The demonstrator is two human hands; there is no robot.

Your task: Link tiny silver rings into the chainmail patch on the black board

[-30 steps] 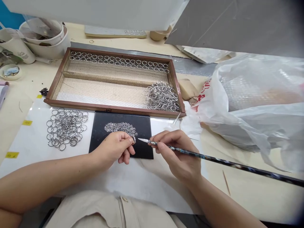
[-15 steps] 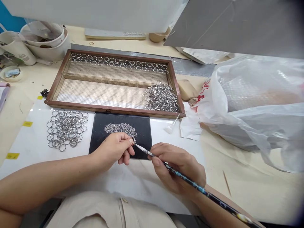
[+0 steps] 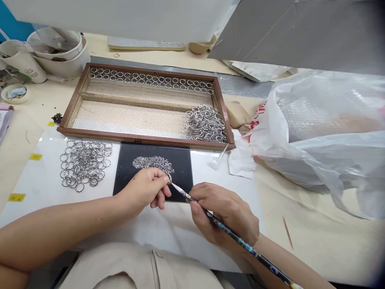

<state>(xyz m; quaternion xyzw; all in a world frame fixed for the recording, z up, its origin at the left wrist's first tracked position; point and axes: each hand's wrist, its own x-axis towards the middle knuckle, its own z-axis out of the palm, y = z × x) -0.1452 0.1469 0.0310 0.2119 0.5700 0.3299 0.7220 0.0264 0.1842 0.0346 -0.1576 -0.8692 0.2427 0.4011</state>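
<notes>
Thumb and forefinger of my left hand [image 3: 150, 186] pinch a small ring [image 3: 170, 177] over the black mat [image 3: 123, 172]. My right hand [image 3: 225, 212] grips a long dark patterned pen-like tool [image 3: 231, 235], its white tip touching or very near the ring. Small shiny stones [image 3: 153, 162] lie heaped on the mat just beyond my left fingers. Loose silver rings [image 3: 86, 162] are piled on the white sheet to the left. Behind the mat, a wooden-framed mesh tray [image 3: 129, 116] holds two rows of rings and a ring heap [image 3: 204, 124] at its right.
A white plastic bag [image 3: 315, 140] bulges at the right, near a thin wooden stick [image 3: 288, 233]. White cups and tubs [image 3: 60, 60] stand at the back left. A small clear brush-like piece [image 3: 216, 161] lies by the tray's front right corner.
My right hand and the rear of the tool have shifted slightly left and down, while the tip stays by the ring. My left hand has barely moved.
</notes>
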